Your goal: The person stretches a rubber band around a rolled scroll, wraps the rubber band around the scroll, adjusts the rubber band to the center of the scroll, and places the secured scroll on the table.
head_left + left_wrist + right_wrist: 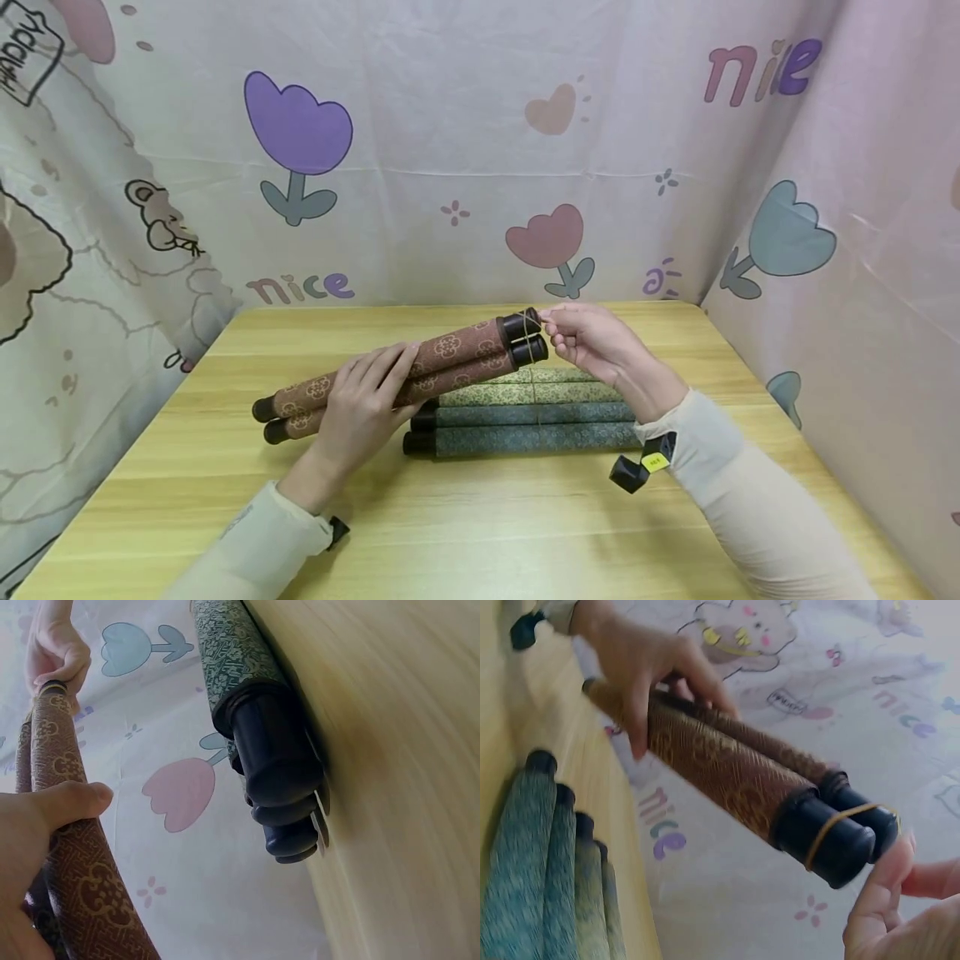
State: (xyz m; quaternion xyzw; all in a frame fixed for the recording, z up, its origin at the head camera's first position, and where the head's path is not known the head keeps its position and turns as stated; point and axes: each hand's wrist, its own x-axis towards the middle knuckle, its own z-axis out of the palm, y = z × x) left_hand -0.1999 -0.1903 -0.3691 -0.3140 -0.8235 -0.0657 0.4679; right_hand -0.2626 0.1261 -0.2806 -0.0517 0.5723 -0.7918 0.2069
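Note:
Two reddish-brown patterned scrolls [447, 346] with black end knobs are held side by side above the table, right end raised. My left hand [367, 400] grips them around the middle, its thumb across one roll in the left wrist view. A thin tan rubber band [831, 825] loops around both black knobs at the right end. With thumb and finger, my right hand [600, 346] pinches the band at those knobs. Beneath and behind lie blue scrolls [487, 440] and pale green scrolls [487, 394] side by side, with a band around their middle.
The light wooden table [465, 533] ends at a printed curtain [420, 242] at the back, and fabric also hangs at both sides. Black knobs [281, 757] of the lying scrolls point toward the left hand.

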